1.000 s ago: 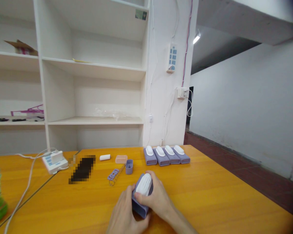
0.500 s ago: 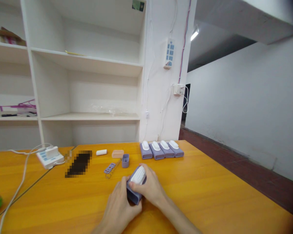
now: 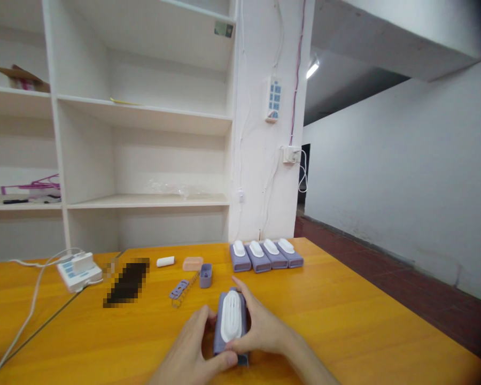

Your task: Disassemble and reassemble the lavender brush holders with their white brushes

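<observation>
Both hands hold one purple box-shaped device with a white ribbed insert (image 3: 231, 321) low over the orange table (image 3: 344, 321). My left hand (image 3: 196, 347) grips its left side and near end, thumb curled under the front. My right hand (image 3: 260, 329) wraps its right side, fingers along the edge. The white insert faces up. Several matching purple devices (image 3: 265, 254) lie in a row at the table's far edge.
Ahead of my hands lie a small purple cup-like part (image 3: 206, 275), a purple clip with a spring (image 3: 181, 290), a pink block (image 3: 193, 263), a white cylinder (image 3: 165, 261) and a blurred dark item (image 3: 126, 282). A white power strip with cable (image 3: 76, 267) sits left. White shelves (image 3: 144, 112) stand behind.
The device has turned from tilted on its side to lying flat with the white insert up. My hands shifted slightly toward me, still gripping it. The view shifted a little.
</observation>
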A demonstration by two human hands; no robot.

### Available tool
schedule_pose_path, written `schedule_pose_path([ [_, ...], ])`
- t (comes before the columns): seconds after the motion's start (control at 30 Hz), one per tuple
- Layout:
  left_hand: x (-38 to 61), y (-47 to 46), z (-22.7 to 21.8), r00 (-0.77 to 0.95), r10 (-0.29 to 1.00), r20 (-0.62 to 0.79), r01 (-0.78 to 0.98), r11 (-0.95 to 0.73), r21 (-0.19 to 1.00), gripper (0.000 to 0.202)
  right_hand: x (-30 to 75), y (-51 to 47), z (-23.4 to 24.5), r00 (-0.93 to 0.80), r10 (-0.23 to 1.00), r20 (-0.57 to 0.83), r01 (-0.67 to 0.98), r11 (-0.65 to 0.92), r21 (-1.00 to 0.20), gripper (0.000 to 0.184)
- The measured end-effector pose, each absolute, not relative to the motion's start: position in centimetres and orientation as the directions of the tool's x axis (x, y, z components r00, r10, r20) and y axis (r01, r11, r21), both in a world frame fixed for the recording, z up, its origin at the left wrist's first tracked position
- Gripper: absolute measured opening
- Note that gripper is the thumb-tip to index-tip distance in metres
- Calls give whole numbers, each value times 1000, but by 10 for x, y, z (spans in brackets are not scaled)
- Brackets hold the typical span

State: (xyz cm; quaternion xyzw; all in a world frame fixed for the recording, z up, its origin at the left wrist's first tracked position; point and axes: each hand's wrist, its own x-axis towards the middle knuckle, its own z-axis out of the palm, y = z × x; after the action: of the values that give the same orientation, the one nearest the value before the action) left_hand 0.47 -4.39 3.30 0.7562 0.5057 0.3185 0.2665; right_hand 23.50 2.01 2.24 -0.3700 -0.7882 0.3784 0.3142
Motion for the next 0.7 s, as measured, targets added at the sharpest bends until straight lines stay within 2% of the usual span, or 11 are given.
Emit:
schedule_pose_path([
  [0.03, -1, -41, 34, 316, 927, 203, 549, -353, 757, 58, 234, 19, 22, -547, 813, 203, 341, 437, -833, 141],
  [0.13, -14, -34, 36, 403, 908, 112, 449, -303, 840, 112, 229, 13, 22, -610, 778, 151, 314, 413, -855, 141],
  [0.2, -18, -32, 37, 468, 880, 75, 402, -288, 869, 124, 227, 8, 21, -626, 768, 134, 302, 397, -867, 139],
  [0.33, -17, -34, 42, 516, 844, 146, 345, -361, 867, 111, 231, 4, 19, -597, 790, 137, 279, 365, -888, 136],
  [0.47, -13, -35, 43, 469, 868, 165, 372, -363, 854, 100, 236, 8, 19, -643, 751, 154, 109, 288, -951, 123],
  [0.6, -8, -38, 41, 444, 877, 185, 462, -401, 791, 99, 240, 12, 23, -735, 673, 81, -6, 112, -994, 133],
  [0.7, -2, -42, 43, 464, 859, 218, 499, -456, 737, 94, 245, 13, 24, -775, 629, 59, -26, 61, -998, 133],
])
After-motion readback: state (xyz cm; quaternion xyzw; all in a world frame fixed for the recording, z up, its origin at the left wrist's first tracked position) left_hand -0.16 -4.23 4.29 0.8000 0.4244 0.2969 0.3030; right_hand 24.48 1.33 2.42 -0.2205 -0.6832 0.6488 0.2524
